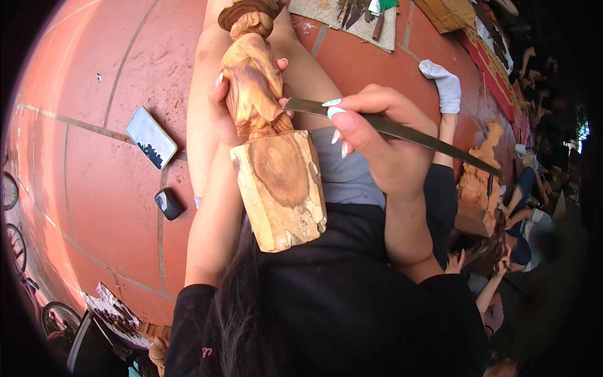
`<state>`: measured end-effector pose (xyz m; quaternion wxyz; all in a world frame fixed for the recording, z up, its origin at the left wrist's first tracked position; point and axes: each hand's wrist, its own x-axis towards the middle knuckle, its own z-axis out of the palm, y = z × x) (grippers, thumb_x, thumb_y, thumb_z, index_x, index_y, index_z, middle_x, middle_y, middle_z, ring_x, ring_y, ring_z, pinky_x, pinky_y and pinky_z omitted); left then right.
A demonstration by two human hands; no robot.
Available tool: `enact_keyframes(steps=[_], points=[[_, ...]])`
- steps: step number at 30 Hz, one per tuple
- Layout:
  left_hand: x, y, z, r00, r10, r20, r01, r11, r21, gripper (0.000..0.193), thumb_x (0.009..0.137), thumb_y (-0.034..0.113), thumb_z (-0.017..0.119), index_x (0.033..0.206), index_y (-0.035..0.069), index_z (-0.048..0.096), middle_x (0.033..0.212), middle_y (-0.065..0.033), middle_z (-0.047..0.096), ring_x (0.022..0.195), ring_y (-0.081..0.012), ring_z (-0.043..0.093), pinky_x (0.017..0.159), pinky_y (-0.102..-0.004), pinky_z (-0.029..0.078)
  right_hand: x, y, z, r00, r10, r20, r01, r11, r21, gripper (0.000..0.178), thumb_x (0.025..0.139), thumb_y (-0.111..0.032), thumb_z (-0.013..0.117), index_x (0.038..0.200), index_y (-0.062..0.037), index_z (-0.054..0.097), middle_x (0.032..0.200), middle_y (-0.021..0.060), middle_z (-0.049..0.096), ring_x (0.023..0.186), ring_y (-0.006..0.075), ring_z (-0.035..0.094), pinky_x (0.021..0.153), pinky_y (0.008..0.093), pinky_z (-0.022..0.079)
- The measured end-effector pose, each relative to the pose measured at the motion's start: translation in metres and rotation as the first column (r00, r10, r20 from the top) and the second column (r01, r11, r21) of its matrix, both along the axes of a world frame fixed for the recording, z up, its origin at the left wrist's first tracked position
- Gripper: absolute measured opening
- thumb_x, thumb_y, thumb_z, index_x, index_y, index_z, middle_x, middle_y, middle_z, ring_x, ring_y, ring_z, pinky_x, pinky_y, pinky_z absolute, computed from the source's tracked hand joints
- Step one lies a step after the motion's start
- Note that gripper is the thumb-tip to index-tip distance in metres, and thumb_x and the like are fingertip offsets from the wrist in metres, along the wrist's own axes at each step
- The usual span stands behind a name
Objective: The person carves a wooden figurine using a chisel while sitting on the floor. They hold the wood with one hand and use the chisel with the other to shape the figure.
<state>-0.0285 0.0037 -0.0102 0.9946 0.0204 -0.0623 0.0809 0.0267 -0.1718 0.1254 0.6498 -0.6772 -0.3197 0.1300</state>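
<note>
1. Long dark hair (242,308) falls over the black shirt (352,295) of the seated person, closest to the eye, at the 6 o'clock side.

2. Just beyond, over the lap, is the wooden carving (264,125): a robed figure, its head and broad round top pointing to 12 o'clock, its rough block base toward 6. Clock points below are read from this carving.

3. Over at its 9 to 10 o'clock side, the left hand (222,116) is wrapped around the figure, thumb on the near flank, fingertips showing on the far one. It is curled only as wide as the wood, gripping it.

4. At 3 o'clock, the right hand (389,125) is narrowed to a pinch, thumb and forefinger on a long flat metal tool (408,132), the other fingers bent beneath. The tool's one end meets the carving's 3 o'clock edge, beside a left fingertip; whether it presses into the wood I can't tell. Its other end slants off toward 4.

5. Around them on the red tiled floor (94,163): a phone (152,138) at 9 o'clock, a small black case (169,203) at 8, and a pale mat (304,7) bearing tools at 1.

6. Just past 3 o'clock, well apart, stands a second carving (478,179), with other people (537,232) seated beyond.
</note>
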Motion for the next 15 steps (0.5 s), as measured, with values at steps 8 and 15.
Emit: enact_keyframes(steps=[8,15], points=[[0.004,-0.016,0.014,0.960,0.080,-0.269,0.023,0.933,0.360,0.059,0.091,0.036,0.057,0.136,0.001,0.044,0.123,-0.0226,0.060,0.102,-0.0279,0.066,0.083,-0.0396,0.060,0.000,-0.001,-0.014,0.998,-0.044,0.046,0.048,0.995,-0.090,0.010,0.091,-0.005,0.069,0.097,0.0031,0.070,0.080,0.0067,0.069,0.072,0.0089,0.064,0.063,0.0228,0.049],[0.020,-0.031,-0.001,0.881,0.251,-0.401,0.039,0.805,0.591,0.052,0.100,0.036,0.051,0.139,0.002,0.042,0.126,-0.0122,0.057,0.112,-0.0179,0.059,0.097,-0.0337,0.050,0.009,-0.010,-0.016,0.982,-0.107,-0.153,0.094,0.991,-0.090,0.019,0.096,-0.006,0.065,0.112,0.0041,0.066,0.089,0.0066,0.070,0.075,0.0083,0.065,0.070,0.0210,0.054]])
